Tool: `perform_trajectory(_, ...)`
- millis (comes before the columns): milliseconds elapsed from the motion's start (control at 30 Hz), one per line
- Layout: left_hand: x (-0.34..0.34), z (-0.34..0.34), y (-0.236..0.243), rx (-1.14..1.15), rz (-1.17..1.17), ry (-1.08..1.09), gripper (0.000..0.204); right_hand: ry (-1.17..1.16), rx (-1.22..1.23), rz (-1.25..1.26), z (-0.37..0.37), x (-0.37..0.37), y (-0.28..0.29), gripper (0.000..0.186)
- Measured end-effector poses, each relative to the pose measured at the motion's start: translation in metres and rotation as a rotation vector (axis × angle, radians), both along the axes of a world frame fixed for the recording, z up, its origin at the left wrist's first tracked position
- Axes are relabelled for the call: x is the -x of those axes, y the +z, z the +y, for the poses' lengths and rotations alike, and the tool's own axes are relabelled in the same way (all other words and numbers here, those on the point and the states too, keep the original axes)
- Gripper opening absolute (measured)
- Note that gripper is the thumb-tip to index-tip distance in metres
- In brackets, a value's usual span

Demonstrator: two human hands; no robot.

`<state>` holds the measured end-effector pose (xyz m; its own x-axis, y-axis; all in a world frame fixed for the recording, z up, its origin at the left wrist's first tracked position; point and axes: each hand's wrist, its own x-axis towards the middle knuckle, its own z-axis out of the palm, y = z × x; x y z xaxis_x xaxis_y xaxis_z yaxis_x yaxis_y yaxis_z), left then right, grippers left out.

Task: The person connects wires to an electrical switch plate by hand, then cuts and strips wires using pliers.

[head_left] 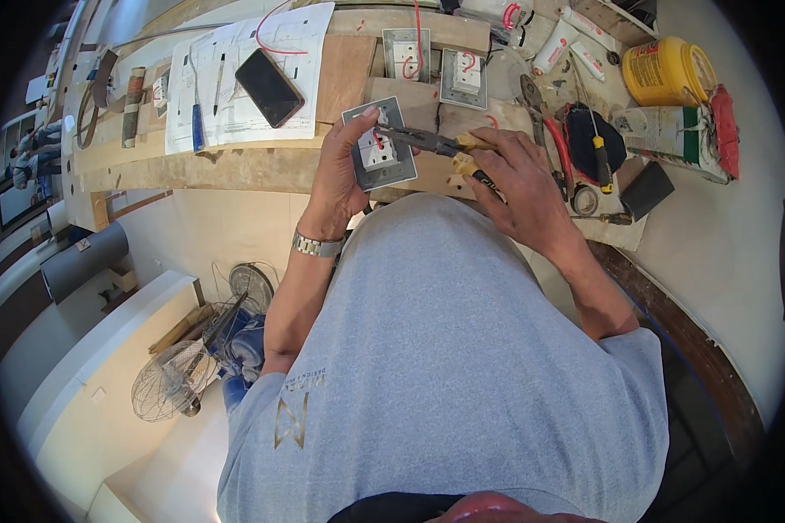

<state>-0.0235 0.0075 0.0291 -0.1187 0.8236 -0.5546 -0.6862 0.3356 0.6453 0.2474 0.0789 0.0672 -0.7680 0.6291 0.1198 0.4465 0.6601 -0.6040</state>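
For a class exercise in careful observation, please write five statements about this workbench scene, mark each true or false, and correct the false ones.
1. The left hand holds a grey-framed socket unit. True.
2. The right hand grips a screwdriver. False: the right hand holds pliers with yellow-and-black handles.
3. The dark phone lies on the printed sheet. True.
4. The metal-band watch is on the right wrist. False: the watch is on the left wrist.
5. The large tub on the right is blue. False: the tub is yellow.
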Motion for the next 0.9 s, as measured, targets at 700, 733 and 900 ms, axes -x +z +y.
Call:
perform_trajectory(700, -0.005, -0.004, 0.011, 0.042, 0.108, -0.061, 0.045, 0.001, 0.209, -0.11, 0.011, 0.003, 0.014, 0.053)
perform_trajectory(733, -0.006, -0.003, 0.014, 0.035, 0.147, -0.068, 0.048, 0.003, 0.206, -0.116, 0.011, 0.002, 0.009, 0.053)
perform_trajectory(900, 0.003, -0.011, 0.037, -0.098, 0.089, -0.13, 0.051, 0.042, 0.367, -0.312, 0.013, -0.003, -0.007, 0.054)
